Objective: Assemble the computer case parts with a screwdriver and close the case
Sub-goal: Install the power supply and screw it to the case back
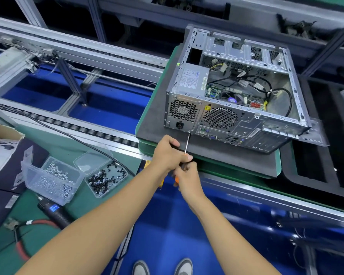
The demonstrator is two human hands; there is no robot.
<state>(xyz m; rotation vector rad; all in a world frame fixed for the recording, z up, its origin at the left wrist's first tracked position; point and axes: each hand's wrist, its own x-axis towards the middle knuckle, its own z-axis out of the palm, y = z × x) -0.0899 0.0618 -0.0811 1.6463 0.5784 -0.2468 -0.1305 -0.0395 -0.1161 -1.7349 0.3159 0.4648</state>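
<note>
While the screwdriver (pixel 187 142) meets the bottom edge of the computer case (pixel 234 92) beneath the power socket, a worker on an assembly line bears on it with both hands. The case lies on its side on a dark mat (pixel 216 157) beside the roller track, its top open, with the wiring and circuit board exposed, so closing it is still some way off. The likely trouble is a slip: the shaft comes in at a slant, and if the tip rides out of the screw head it could chew the head or skid along the metal back panel; a hard shove might also nudge the case across the mat. The left hand (pixel 168 152) is curled around the top of the handle where the shaft begins, thumb and fingers wrapped tight. The right hand (pixel 187 180) grips the orange and black handle lower down, fingers closed around it. Whether a screw is already seated at the tip cannot be told. Two clear tubs of screws (pixel 105 178) sit near the left elbow.
</note>
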